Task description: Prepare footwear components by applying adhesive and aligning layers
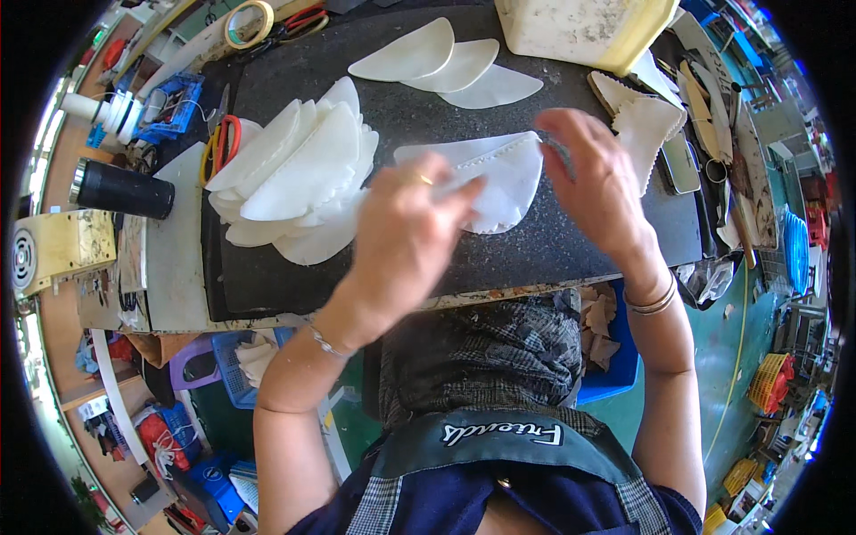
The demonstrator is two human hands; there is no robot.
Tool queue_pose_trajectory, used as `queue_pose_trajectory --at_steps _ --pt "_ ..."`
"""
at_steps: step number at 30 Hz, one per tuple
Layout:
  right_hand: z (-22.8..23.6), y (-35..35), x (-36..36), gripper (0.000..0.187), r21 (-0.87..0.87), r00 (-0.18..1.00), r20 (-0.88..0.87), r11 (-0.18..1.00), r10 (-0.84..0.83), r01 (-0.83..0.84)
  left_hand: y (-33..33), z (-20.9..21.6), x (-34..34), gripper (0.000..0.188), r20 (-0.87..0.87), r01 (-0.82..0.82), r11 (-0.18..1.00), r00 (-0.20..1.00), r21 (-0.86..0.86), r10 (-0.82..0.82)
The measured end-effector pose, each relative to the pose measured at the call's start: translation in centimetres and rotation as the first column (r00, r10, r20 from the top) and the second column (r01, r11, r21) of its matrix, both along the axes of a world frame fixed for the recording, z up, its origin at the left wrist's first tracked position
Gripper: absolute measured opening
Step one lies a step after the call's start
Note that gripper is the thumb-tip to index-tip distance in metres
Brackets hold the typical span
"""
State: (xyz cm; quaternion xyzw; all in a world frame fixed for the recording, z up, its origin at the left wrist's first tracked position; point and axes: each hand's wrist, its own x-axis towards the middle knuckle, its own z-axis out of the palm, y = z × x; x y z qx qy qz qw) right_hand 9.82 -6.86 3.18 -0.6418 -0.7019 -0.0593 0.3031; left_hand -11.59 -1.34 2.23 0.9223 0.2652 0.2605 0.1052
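A white half-moon piece of sheet material lies before me on the black work mat, with a stitched-looking seam across it and small notches along its lower edge. Over its left part is my left hand, its fingers smeared by motion, so whether it grips the piece does not show. My right hand curves by the right end of the piece, thumb and fingers apart with nothing seen between them. To the left rests a fanned pile of similar white pieces. Three plain white half-moon pieces overlap farther back.
Red- and yellow-handled scissors lie beside the pile, and a black cup farther left. A stained whitish container stands at the back. On the right are pale scraps, a phone-like slab and tools. A blue bin sits below the table edge.
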Motion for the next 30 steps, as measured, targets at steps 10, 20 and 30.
queue_pose_trajectory --at_steps 10,20,30 --pt "-2.6 0.0 1.4 0.039 -0.087 0.988 -0.032 0.985 0.15 -0.152 -6.8 -3.4 -3.0 0.043 0.234 0.349 0.936 0.915 -0.052 -0.329" --pt "-3.0 -8.2 7.7 0.049 -0.101 0.814 0.009 0.81 -0.58 0.578 -8.3 1.5 -1.1 0.026 0.118 0.112 -0.039 0.901 -0.993 -0.417" --pt "-1.0 -5.8 9.4 0.037 -0.016 0.938 -0.172 0.953 -0.301 0.303 -7.6 -1.2 0.8 0.09 -0.244 0.278 0.933 0.911 -0.229 -0.332"
